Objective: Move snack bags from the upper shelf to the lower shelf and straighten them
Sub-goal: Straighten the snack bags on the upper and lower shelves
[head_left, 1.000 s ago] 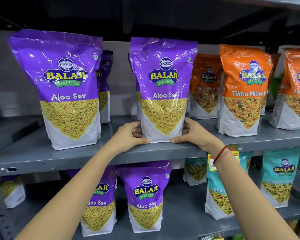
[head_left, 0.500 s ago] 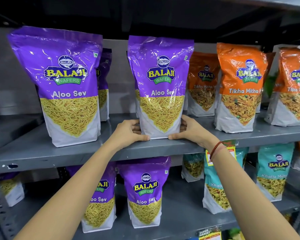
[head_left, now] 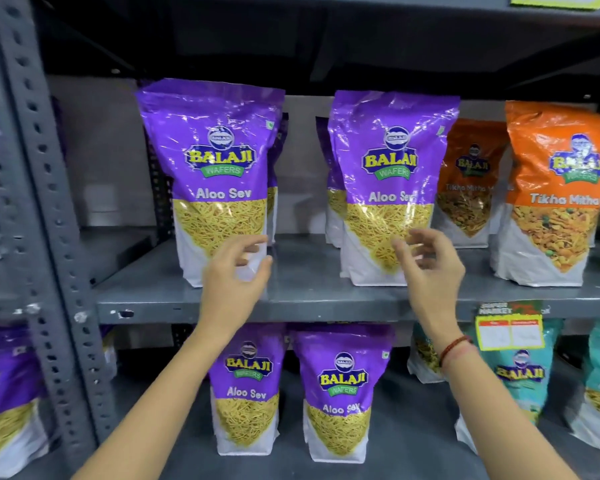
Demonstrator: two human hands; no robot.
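Observation:
Two purple Aloo Sev bags stand upright on the upper shelf (head_left: 309, 299): a left bag (head_left: 212, 174) and a right bag (head_left: 388, 181), each with another purple bag behind it. My left hand (head_left: 236, 271) hovers open in front of the left bag's lower right corner, holding nothing. My right hand (head_left: 426, 265) is open with fingers spread before the right bag's lower right part, not gripping it. Below, on the lower shelf (head_left: 413, 455), two more Aloo Sev bags (head_left: 246, 393) (head_left: 340, 400) stand side by side.
Orange Tikha Mitha bags (head_left: 551, 195) stand to the right on the upper shelf. Teal bags (head_left: 520, 382) fill the lower shelf's right side behind a yellow price tag (head_left: 510, 332). A perforated grey upright (head_left: 45, 220) borders the left, with more purple bags (head_left: 4, 403) beyond it.
Both hands have let go of the middle purple bag's base and lifted, shifting left. The view has swung left, so the shelf upright now shows.

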